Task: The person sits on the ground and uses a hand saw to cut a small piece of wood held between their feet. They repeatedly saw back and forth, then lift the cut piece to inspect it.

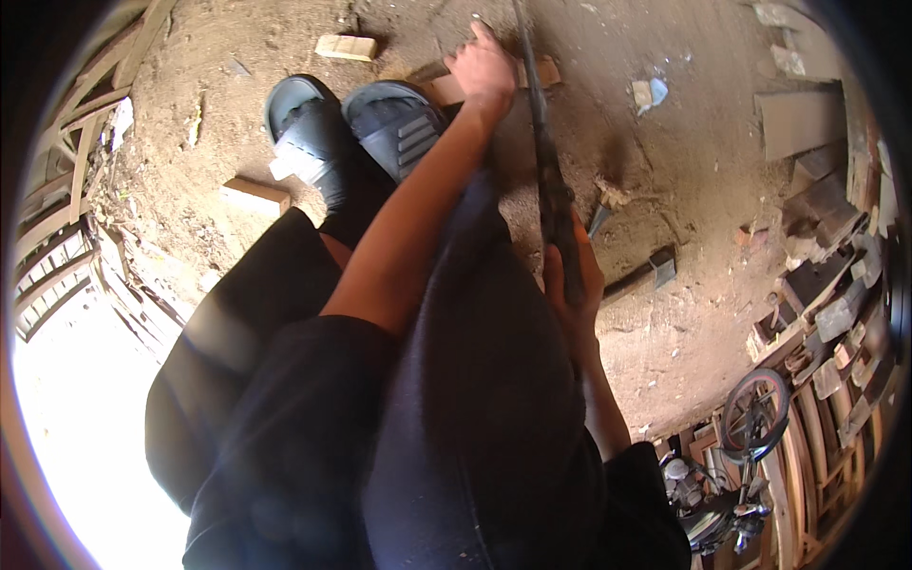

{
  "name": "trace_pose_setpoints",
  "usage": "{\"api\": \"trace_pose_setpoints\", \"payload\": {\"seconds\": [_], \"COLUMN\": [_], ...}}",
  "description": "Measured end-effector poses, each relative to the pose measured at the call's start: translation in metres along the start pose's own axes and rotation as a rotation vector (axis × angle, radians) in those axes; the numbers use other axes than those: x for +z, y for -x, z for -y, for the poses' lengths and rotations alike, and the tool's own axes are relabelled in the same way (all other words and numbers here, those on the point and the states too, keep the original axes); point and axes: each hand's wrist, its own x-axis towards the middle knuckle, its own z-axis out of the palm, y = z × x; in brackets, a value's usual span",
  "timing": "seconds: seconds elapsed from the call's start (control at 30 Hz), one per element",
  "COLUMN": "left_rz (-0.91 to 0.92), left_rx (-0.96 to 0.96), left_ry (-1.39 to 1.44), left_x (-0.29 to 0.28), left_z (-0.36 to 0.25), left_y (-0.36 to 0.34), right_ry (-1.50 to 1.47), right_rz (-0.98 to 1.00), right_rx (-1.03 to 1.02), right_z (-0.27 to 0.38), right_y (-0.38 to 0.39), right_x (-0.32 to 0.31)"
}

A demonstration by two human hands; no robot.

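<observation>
My left hand [483, 68] reaches down over a short piece of wood [548, 72] on the dirt ground, one finger stretched out and the thumb apart from it. Whether it presses on the wood I cannot tell. My right hand [581, 275] is wrapped round the thick end of a long, thin dark tool [544, 142], seen nearly edge-on, so its exact kind is unclear. The tool runs up past my left hand and out of the top of the view. Beside my right hand lies a hammer-like tool [662, 267] with a dark head.
My black sandals [389, 123] stand left of the wood. Loose wood blocks [346, 47] [255, 197] lie around them. A pale-ended tool [608, 201] and a blue scrap [655, 93] are on the ground to the right. Stacked timber [826, 285] and a motorcycle [712, 503] line the right side.
</observation>
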Motion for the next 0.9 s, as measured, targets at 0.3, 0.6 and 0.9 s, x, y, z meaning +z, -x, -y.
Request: {"api": "trace_pose_setpoints", "payload": {"seconds": [0.3, 0.6, 0.9], "left_rz": [-0.039, -0.016, 0.018], "left_rx": [0.026, 0.079, 0.659], "left_ry": [0.056, 0.065, 0.301], "left_x": [0.003, -0.007, -0.034], "left_z": [0.003, 0.004, 0.043], "left_y": [0.003, 0.005, 0.028], "right_ry": [-0.071, 0.092, -0.542], "right_rz": [-0.006, -0.087, -0.146], "right_rx": [0.096, -0.049, 0.123], "right_z": [-0.009, -0.036, -0.041], "right_y": [-0.001, 0.016, -0.002], "right_x": [0.011, 0.017, 0.014]}}
